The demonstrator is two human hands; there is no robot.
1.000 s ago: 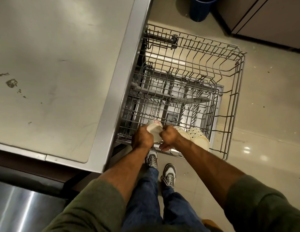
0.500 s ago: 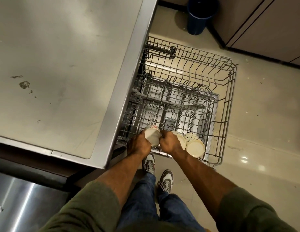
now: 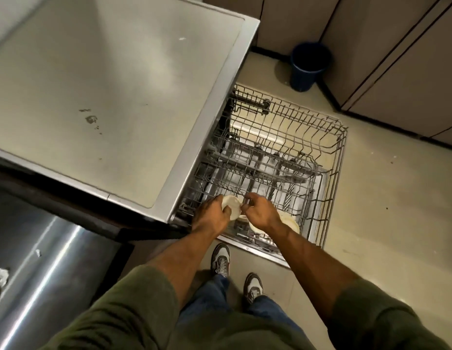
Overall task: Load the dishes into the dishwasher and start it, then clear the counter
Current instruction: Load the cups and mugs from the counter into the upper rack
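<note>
The dishwasher's upper wire rack [image 3: 338,157] is pulled out over the floor, with the lower rack and open door beneath it. My left hand [image 3: 211,217] grips a white cup [image 3: 232,207] at the rack's near edge. My right hand [image 3: 260,210] is beside it, its fingers curled at the cup's right side. Two more pale cups [image 3: 290,222] lie on their sides in the rack just right of my right hand, partly hidden by my wrist.
A steel counter [image 3: 106,97] stretches left of the dishwasher, with small stains. A blue bin [image 3: 309,65] stands on the floor by the cabinets [image 3: 396,72]. A shiny steel surface [image 3: 43,261] with white scraps lies at the lower left. My shoes [image 3: 221,257] stand before the door.
The view has swung up and back, showing more counter and cabinets. Both hands stay at the rack's near edge; the cup in my left hand has tilted, and my right hand's fingers have lifted slightly.
</note>
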